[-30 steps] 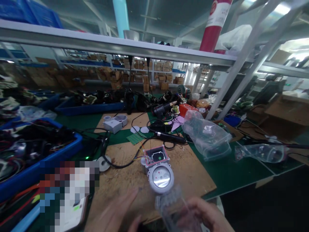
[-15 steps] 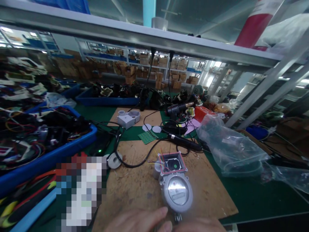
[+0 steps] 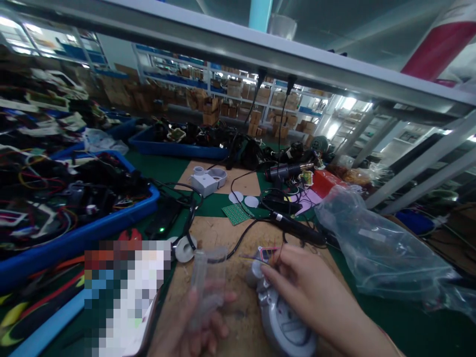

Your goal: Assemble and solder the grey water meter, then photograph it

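My left hand (image 3: 204,322), blurred, has its fingers around a clear plastic piece (image 3: 210,277) with an upright edge, raised over the left part of the brown board. To its right lies a grey meter housing (image 3: 284,322) with a round face and a rectangular compartment. My right hand (image 3: 297,277) reaches across the housing from the right, its thumb and fingers bent together at the compartment. Thin coloured wires (image 3: 255,259) come out at those fingertips. The hand hides most of the compartment, so its inside barely shows.
A brown board (image 3: 223,233) lies on the green bench. Behind it are a green circuit board (image 3: 237,213), white discs (image 3: 252,201) and another grey housing (image 3: 204,182). Blue bins (image 3: 154,198) of parts stand left, a clear bag (image 3: 386,248) right. Black cables (image 3: 241,238) cross the board.
My left hand has lifted a clear plastic piece into view. My right hand has moved up onto the compartment and its wires. The housing is turned and sits lower right; the view has shifted.
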`<state>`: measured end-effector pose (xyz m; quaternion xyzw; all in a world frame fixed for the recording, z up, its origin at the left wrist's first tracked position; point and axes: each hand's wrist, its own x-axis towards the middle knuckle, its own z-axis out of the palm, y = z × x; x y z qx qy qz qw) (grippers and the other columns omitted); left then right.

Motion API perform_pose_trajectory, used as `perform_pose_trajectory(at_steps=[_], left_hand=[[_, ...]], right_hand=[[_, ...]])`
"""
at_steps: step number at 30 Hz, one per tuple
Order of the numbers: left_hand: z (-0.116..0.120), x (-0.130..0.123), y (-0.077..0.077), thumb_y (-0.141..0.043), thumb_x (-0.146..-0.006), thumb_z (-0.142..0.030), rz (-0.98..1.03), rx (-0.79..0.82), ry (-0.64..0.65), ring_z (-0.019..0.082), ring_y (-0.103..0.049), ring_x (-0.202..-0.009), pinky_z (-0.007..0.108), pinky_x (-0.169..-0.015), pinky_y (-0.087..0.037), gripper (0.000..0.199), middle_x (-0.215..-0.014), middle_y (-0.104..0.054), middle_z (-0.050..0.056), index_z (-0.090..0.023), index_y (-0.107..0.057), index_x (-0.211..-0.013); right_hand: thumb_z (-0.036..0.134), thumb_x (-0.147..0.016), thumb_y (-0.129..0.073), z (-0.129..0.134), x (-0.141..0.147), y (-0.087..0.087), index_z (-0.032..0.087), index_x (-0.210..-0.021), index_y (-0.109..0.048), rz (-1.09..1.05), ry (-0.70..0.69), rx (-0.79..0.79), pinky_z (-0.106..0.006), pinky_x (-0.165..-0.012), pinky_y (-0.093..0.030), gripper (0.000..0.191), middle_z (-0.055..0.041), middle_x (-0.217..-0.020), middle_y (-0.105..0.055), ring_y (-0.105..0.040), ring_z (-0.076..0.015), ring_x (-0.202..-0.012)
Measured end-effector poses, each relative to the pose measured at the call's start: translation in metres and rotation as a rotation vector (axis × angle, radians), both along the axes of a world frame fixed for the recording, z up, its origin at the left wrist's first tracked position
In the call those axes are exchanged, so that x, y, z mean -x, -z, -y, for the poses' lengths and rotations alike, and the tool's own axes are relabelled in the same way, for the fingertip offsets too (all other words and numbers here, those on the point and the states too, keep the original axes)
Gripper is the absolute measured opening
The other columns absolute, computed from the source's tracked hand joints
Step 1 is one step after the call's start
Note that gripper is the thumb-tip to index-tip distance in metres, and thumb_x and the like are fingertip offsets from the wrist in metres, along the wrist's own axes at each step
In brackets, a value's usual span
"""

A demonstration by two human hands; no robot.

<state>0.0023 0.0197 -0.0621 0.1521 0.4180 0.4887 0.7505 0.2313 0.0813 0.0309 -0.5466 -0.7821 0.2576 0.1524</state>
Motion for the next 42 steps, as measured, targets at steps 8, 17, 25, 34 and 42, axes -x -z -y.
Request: perform_pose_trajectory(at_steps=[8,17,25,34,42], left_hand=[[-0.012,-0.015,-0.028,-0.045,-0.107,-0.048,0.253,0.138,-0.051,0.009,-0.064,-0.059,0.018,-0.057,-0.054,0.041,-0.099,-0.075,0.014,-0.013,-0.064,-0.116],[-0.006,-0.021,-0.037,-0.048,-0.106,-0.048,0.167,0.059,-0.060,0.009,-0.062,-0.060,0.017,-0.049,-0.048,0.040,-0.100,-0.074,0.012,-0.014,-0.062,-0.121],[0.005,-0.020,-0.029,-0.054,-0.102,-0.050,0.109,0.022,-0.077,0.010,-0.063,-0.060,0.017,-0.049,-0.048,0.040,-0.100,-0.075,0.012,-0.014,-0.064,-0.118],[0.012,-0.014,-0.030,-0.054,-0.101,-0.052,0.054,-0.014,-0.066,0.010,-0.062,-0.059,0.017,-0.048,-0.045,0.044,-0.102,-0.076,0.013,-0.013,-0.063,-0.121],[0.018,-0.009,-0.032,-0.063,-0.097,-0.051,0.032,-0.048,-0.064,0.012,-0.063,-0.061,0.018,-0.047,-0.046,0.045,-0.103,-0.076,0.014,-0.013,-0.064,-0.121]], right_hand=[[0.065,-0.091,-0.066,-0.001,-0.017,0.006,0.015,-0.096,-0.062,-0.618,0.252,0.365,-0.023,-0.065,-0.046,0.051,-0.0031,-0.084,-0.062,-0.058,-0.0120,-0.074],[0.058,-0.094,-0.068,0.004,-0.013,0.007,0.015,-0.104,-0.062,-0.756,0.275,0.272,-0.018,-0.065,-0.047,0.044,-0.0033,-0.095,-0.065,-0.058,-0.0089,-0.076],[0.041,-0.103,-0.053,-0.001,-0.019,-0.002,0.018,-0.116,-0.070,-0.298,0.224,-0.055,-0.028,-0.072,-0.054,0.030,-0.0071,-0.106,-0.072,-0.067,-0.0158,-0.084],[0.016,-0.101,-0.039,0.046,-0.016,-0.009,0.013,-0.142,-0.061,0.536,0.087,-0.329,-0.050,-0.088,-0.060,0.046,-0.0179,-0.130,-0.064,-0.065,-0.0343,-0.113],[0.024,-0.106,-0.041,0.054,-0.018,-0.007,0.016,-0.121,-0.068,0.287,0.107,-0.407,-0.045,-0.090,-0.057,0.033,-0.0123,-0.117,-0.068,-0.068,-0.0256,-0.105]])
